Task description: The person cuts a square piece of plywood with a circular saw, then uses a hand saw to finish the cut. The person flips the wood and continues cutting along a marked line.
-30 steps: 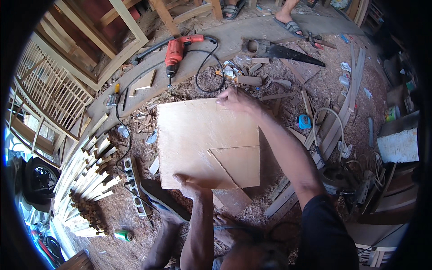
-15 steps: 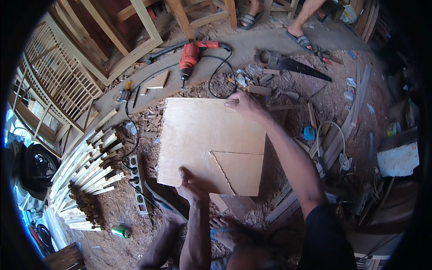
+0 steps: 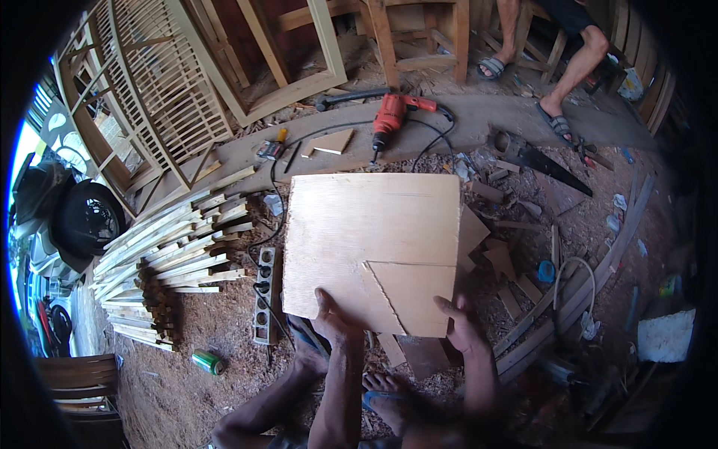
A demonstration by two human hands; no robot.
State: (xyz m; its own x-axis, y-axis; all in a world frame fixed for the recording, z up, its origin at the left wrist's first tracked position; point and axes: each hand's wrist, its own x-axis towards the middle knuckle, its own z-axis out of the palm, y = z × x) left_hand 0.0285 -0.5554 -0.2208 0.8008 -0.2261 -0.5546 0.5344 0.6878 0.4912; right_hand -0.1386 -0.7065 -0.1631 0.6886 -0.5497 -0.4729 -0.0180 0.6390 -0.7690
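Head view: holding a wood board up over the floor. Left hand on the board's near edge, gripping it, thumb on top, other fingers hidden. Right hand at the board's right edge, by the near corner, thumb and finger a bit apart; cannot tell if gripping. On the board, two thin lines meeting in a point. Past the board's far edge, a red drill with marks too small to read. Left of the board, a power strip, then a pile of sticks; nearer, a green can. Past the board's far right corner, a saw. Half a second ago, right hand at the board's far edge; now down near.
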